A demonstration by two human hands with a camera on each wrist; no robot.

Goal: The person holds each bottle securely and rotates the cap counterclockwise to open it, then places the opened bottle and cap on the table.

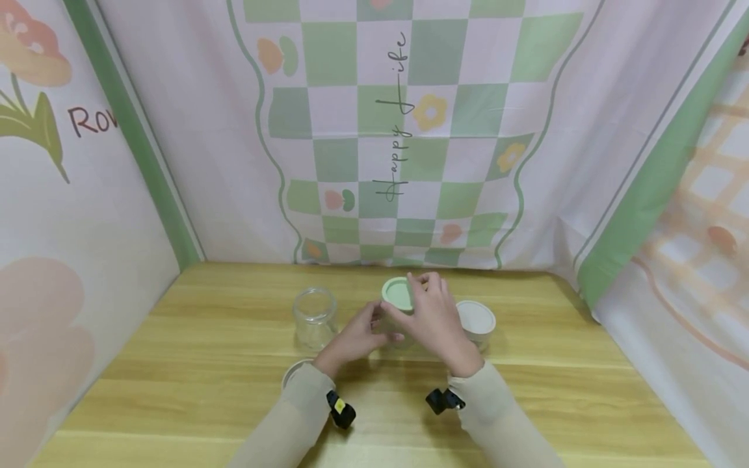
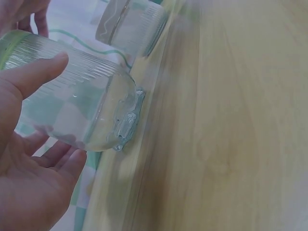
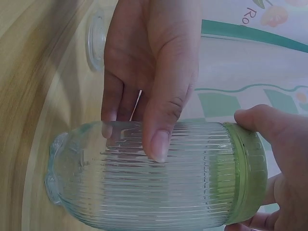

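A ribbed glass jar with a green lid stands between my hands near the middle of the table. My left hand holds the jar's body, thumb on one side and fingers on the other. On the lid's rim, my right hand grips with thumb and fingers across the top. The lid sits on the jar's mouth. In the left wrist view the scalloped glass foot shows close over the wood, and the jar looks empty.
To the left is a lidless glass jar. A pale round lid lies partly hidden by my left sleeve. Behind my right hand stands a jar with a white lid. Fabric curtains border the wooden table.
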